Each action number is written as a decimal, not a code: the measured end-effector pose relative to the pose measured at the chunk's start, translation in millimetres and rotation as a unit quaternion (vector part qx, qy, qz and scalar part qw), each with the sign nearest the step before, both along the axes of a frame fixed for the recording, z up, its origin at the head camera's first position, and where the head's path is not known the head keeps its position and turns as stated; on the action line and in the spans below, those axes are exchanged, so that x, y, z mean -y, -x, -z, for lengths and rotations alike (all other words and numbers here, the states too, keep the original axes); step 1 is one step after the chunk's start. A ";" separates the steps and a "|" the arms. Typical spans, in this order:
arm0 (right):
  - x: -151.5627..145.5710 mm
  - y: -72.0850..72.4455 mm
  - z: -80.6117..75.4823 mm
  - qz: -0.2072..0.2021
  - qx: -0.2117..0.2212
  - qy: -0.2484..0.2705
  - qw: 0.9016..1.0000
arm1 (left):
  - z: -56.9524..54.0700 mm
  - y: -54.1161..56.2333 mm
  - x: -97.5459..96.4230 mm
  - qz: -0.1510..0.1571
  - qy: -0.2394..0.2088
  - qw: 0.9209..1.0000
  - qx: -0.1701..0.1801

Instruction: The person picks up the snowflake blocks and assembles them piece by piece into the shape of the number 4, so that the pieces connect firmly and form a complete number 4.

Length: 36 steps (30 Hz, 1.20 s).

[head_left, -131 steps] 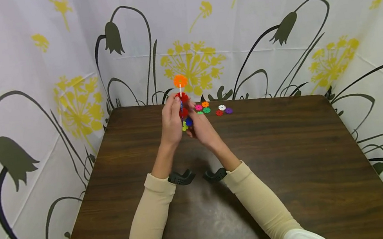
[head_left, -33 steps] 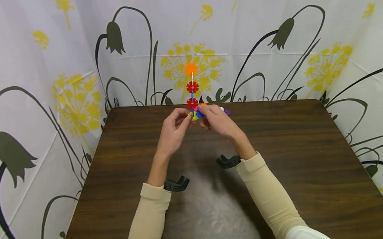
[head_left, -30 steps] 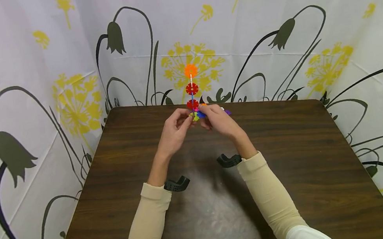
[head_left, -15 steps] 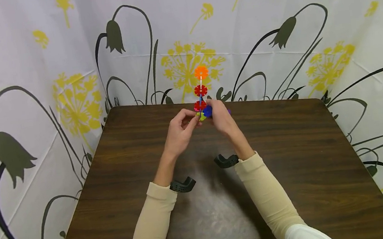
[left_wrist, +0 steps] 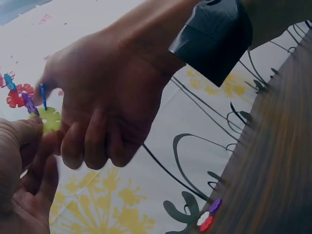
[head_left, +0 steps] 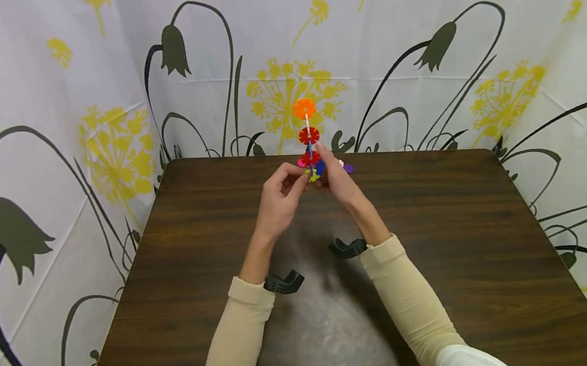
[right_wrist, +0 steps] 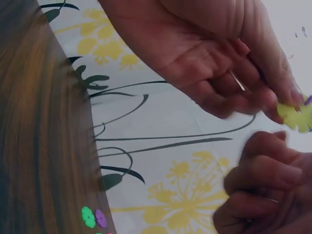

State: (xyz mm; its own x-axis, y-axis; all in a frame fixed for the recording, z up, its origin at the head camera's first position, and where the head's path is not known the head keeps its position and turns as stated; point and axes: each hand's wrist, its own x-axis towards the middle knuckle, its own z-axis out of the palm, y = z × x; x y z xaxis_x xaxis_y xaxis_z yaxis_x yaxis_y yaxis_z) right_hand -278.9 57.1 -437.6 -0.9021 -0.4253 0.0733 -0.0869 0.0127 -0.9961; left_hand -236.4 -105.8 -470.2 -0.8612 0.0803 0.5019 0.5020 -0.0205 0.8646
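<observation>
In the head view, a chain of notched, flower-shaped connector discs stands upright between the hands. From the orange disc (head_left: 304,108) at its top it runs down through two red discs (head_left: 309,136) and some edge-on ones to a yellow-green disc (head_left: 314,175). My left hand (head_left: 277,206) pinches that yellow-green disc at its edge, as the right wrist view also shows. A blue disc (head_left: 320,168) joins the chain low on the right, where my right hand (head_left: 344,183) holds it by the thumb side. Its thumb points up beside the chain; the other fingers curl (right_wrist: 263,190).
Behind the hands, loose discs lie near the table's far edge: a white disc (head_left: 341,163), a purple disc (head_left: 348,168) and a pink disc (head_left: 300,163). A green disc (right_wrist: 88,217) shows in the right wrist view. The patterned curtain (head_left: 365,48) hangs beyond the dark wooden table (head_left: 442,250).
Since the first frame, the chain has moved right and my left hand has shifted from its middle to the bottom disc. Lately the chain has straightened up and my right thumb has lifted.
</observation>
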 end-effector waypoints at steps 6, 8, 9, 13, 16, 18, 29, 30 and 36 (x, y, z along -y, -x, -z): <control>-1.7 -2.9 6.1 -0.087 0.065 0.013 0.994 | 3.3 1.9 -1.2 -0.053 -0.003 0.999 -0.009; -1.2 -4.1 6.5 -0.103 0.081 0.028 0.991 | 3.7 2.4 -1.1 -0.055 -0.006 0.998 -0.009; -0.6 -4.9 6.2 -0.106 0.087 0.039 0.990 | 3.8 2.6 -1.0 -0.056 -0.006 0.998 -0.008; 3.9 -8.2 4.5 -0.098 0.103 0.066 0.988 | 3.9 2.8 -0.7 -0.057 -0.003 0.998 -0.008; 8.3 -10.3 3.8 -0.080 0.110 0.082 0.987 | 3.8 2.5 -0.9 -0.057 0.001 0.998 -0.015; 11.2 -11.8 3.6 -0.064 0.113 0.093 0.987 | 4.1 2.7 -1.9 -0.049 0.001 0.999 -0.023; 17.8 -17.5 7.9 -0.016 0.128 0.128 0.983 | 12.5 4.0 -7.4 -0.041 -0.006 0.998 -0.049; 17.3 -17.1 8.6 -0.022 0.126 0.129 0.983 | 13.2 4.2 -7.4 -0.041 -0.009 0.998 -0.049; 15.5 -16.7 9.5 -0.047 0.124 0.146 0.980 | 14.3 3.4 -8.4 -0.039 -0.024 0.998 -0.038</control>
